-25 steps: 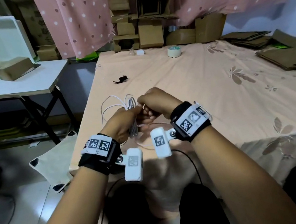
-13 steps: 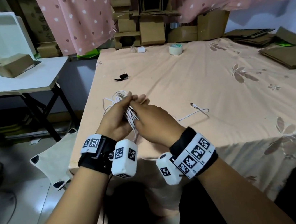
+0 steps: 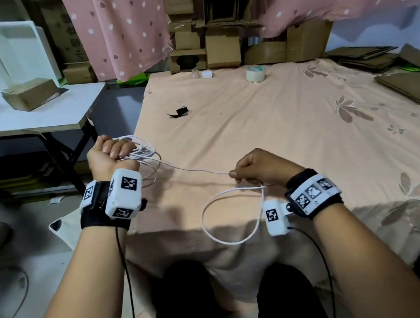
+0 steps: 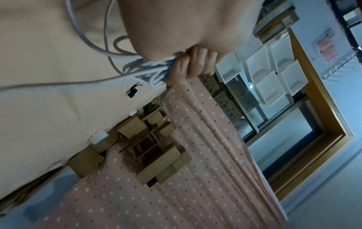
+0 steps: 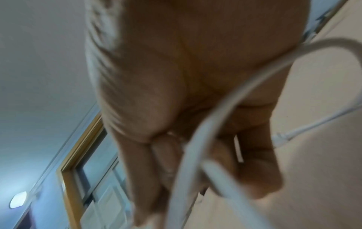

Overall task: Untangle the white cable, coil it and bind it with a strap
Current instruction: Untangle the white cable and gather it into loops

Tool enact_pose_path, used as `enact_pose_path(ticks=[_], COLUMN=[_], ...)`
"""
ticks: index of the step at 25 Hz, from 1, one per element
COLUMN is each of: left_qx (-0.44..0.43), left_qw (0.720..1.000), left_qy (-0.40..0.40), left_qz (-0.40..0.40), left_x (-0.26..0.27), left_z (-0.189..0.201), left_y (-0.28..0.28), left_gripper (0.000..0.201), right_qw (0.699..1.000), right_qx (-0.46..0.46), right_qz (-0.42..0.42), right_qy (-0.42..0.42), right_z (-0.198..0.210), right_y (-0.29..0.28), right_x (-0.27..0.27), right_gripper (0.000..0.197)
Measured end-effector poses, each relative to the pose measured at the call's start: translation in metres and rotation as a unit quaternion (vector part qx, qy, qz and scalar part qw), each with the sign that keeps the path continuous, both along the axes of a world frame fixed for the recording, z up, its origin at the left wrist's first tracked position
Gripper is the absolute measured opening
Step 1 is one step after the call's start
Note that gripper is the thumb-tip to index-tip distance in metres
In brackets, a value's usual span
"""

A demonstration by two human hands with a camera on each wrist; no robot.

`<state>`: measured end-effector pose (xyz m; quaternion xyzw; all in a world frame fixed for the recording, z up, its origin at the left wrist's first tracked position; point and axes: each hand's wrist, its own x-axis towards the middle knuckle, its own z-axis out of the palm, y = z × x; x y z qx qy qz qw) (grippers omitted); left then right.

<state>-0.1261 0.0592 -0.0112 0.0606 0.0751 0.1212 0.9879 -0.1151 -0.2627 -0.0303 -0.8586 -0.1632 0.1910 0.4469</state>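
Observation:
My left hand [image 3: 111, 151] grips a bundle of loops of the white cable [image 3: 146, 153] at the bed's left edge; in the left wrist view the fingers [image 4: 192, 63] curl round the bunched cable [image 4: 150, 69]. One strand [image 3: 197, 170] runs taut from the bundle to my right hand [image 3: 254, 170], which pinches it. Below that hand a loose loop [image 3: 227, 240] hangs over the bed's front edge. The right wrist view shows the cable [image 5: 197, 139] crossing the curled fingers [image 5: 254, 170]. A black strap [image 3: 178, 111] lies on the bed beyond the hands.
The bed [image 3: 292, 126] has a peach floral sheet. A tape roll [image 3: 255, 73] and a small white charger [image 3: 207, 74] sit near its far edge, with cardboard boxes [image 3: 221, 48] behind. Flattened cardboard [image 3: 413, 86] lies at the right. A white table [image 3: 37, 114] stands left.
The hands were together on the bundle; now they are apart. The left hand moved left with the loops, and the right hand drew a strand out to the right.

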Motion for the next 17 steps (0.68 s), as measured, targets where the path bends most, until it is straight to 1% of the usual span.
enact_pose_path(ticks=[1, 2, 3, 4, 5, 6, 7, 8, 9, 10, 11, 12, 13, 14, 15, 16, 17], left_qx=[0.024, 0.069, 0.13, 0.197, 0.26, 0.324, 0.381, 0.43, 0.468, 0.493, 0.488, 0.454, 0.398, 0.342, 0.308, 0.325, 0.367], left_qw=[1.0, 0.997, 0.988, 0.971, 0.946, 0.913, 0.879, 0.85, 0.827, 0.816, 0.825, 0.847, 0.876, 0.9, 0.908, 0.899, 0.879], left_qy=[0.007, 0.018, 0.03, 0.038, 0.044, 0.052, 0.064, 0.078, 0.089, 0.092, 0.087, 0.07, 0.045, 0.022, 0.005, 0.003, 0.011], left_qz=[-0.009, -0.032, -0.071, -0.127, -0.189, -0.243, -0.278, -0.296, -0.297, -0.285, -0.272, -0.267, -0.268, -0.271, -0.283, -0.293, -0.304], left_x=[-0.001, -0.002, -0.003, -0.005, -0.007, -0.009, -0.012, -0.014, -0.017, -0.019, -0.02, -0.021, -0.022, -0.022, -0.024, -0.025, -0.026], left_z=[-0.001, -0.001, -0.001, 0.001, 0.003, 0.004, 0.005, 0.003, 0.0, -0.003, -0.006, -0.006, -0.004, -0.001, 0.003, 0.005, 0.006], left_y=[0.003, 0.003, 0.0, -0.009, -0.022, -0.039, -0.058, -0.079, -0.101, -0.119, -0.131, -0.138, -0.14, -0.136, -0.13, -0.124, -0.121], left_gripper=[0.055, 0.053, 0.05, 0.046, 0.043, 0.041, 0.04, 0.04, 0.04, 0.041, 0.043, 0.051, 0.064, 0.078, 0.084, 0.078, 0.062], right_qw=[0.999, 0.995, 0.987, 0.976, 0.965, 0.957, 0.953, 0.953, 0.956, 0.964, 0.972, 0.979, 0.981, 0.974, 0.964, 0.957, 0.953], right_qx=[-0.038, -0.066, -0.082, -0.08, -0.059, -0.022, 0.024, 0.07, 0.102, 0.118, 0.12, 0.098, 0.049, -0.013, -0.071, -0.117, -0.15], right_qz=[-0.025, -0.07, -0.131, -0.196, -0.252, -0.288, -0.301, -0.296, -0.274, -0.24, -0.199, -0.155, -0.105, -0.053, -0.008, 0.029, 0.058], right_qy=[-0.011, -0.023, -0.039, -0.05, -0.048, -0.035, -0.016, 0.001, 0.006, -0.008, -0.04, -0.091, -0.158, -0.219, -0.255, -0.263, -0.257], right_z=[0.006, 0.013, 0.019, 0.025, 0.032, 0.039, 0.047, 0.054, 0.062, 0.068, 0.072, 0.075, 0.075, 0.072, 0.067, 0.062, 0.057], right_y=[-0.008, -0.014, -0.018, -0.021, -0.02, -0.012, -0.001, 0.013, 0.029, 0.045, 0.06, 0.072, 0.079, 0.084, 0.085, 0.085, 0.084], right_x=[0.007, 0.013, 0.019, 0.025, 0.029, 0.03, 0.031, 0.031, 0.028, 0.023, 0.016, 0.007, -0.004, -0.014, -0.023, -0.029, -0.034], right_gripper=[0.029, 0.027, 0.025, 0.023, 0.019, 0.015, 0.011, 0.009, 0.008, 0.008, 0.011, 0.016, 0.023, 0.029, 0.032, 0.031, 0.029])
